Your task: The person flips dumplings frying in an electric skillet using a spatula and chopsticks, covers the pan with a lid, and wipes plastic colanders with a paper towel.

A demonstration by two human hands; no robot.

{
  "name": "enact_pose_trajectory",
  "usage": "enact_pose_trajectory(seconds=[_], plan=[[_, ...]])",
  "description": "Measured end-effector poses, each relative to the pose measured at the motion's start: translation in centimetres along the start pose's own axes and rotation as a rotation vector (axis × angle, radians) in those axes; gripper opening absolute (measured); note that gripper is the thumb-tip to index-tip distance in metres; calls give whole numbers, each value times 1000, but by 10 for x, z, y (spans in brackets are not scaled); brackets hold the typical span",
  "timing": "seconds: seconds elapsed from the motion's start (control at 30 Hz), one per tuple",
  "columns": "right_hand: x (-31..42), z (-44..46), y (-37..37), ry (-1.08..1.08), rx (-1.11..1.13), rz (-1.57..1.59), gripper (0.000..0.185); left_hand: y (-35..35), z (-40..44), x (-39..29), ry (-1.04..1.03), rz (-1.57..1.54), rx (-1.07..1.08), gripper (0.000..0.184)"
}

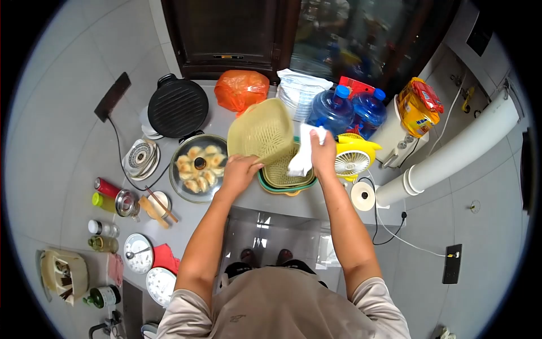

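Note:
My left hand [241,174] grips the near edge of a pale yellow-green plastic basket [259,130], which is tilted up over the counter. A white cloth [305,151] hangs from my right hand [323,153], its fingers closed on it. Below both hands sit stacked baskets [282,173], a yellowish one inside a green one. To the left of my left hand, a round pan with a glass lid [199,164] holds several browned dumplings.
A black grill pan [178,108], an orange bag [241,90] and blue water jugs [332,110] line the back. A yellow fan [352,163] stands right. Plates [141,159], bottles [103,228] and a red cloth [165,258] lie left.

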State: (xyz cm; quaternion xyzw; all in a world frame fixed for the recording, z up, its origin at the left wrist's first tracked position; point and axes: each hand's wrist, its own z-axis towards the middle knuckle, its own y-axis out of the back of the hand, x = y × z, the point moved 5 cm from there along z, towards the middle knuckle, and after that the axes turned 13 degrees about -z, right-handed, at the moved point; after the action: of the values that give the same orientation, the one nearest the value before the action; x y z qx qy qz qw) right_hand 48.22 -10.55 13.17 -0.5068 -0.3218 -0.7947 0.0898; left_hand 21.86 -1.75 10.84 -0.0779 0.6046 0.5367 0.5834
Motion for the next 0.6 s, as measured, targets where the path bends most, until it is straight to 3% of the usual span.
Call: enact_pose_trajectory(seconds=[0.03,0.07,0.1,0.13,0.2,0.23,0.3,0.33,0.37,0.4,0.5,0.6], plan=[[-7,3,0,-39,-133,13,34,10,-8,9,263,-194,-24,17],[-8,2,-2,-32,-223,64,36,7,-13,46,139,-496,-163,24],[-3,-1,-4,-23,-313,116,37,16,-19,48,138,-491,-171,24],[3,-7,-8,12,-375,31,36,26,-26,55,204,-755,-290,28],[34,-28,-26,98,-339,53,33,41,-40,66,241,-1160,-453,38],[53,-42,-37,180,-307,71,30,45,-47,67,240,-1157,-471,38],[83,-76,-74,185,44,225,34,51,-63,56,293,-1441,-604,36],[95,-100,-99,370,233,223,37,53,-69,56,279,-1472,-615,39],[108,-132,-117,366,508,228,40,58,-77,56,275,-1464,-641,39],[134,-159,-114,942,392,-158,43,63,-87,55,273,-1514,-686,40],[132,-165,-126,1066,555,-244,47,77,-119,55,258,-1551,-778,44],[117,-145,-143,885,485,7,37,84,-161,47,304,-1473,-933,46]])
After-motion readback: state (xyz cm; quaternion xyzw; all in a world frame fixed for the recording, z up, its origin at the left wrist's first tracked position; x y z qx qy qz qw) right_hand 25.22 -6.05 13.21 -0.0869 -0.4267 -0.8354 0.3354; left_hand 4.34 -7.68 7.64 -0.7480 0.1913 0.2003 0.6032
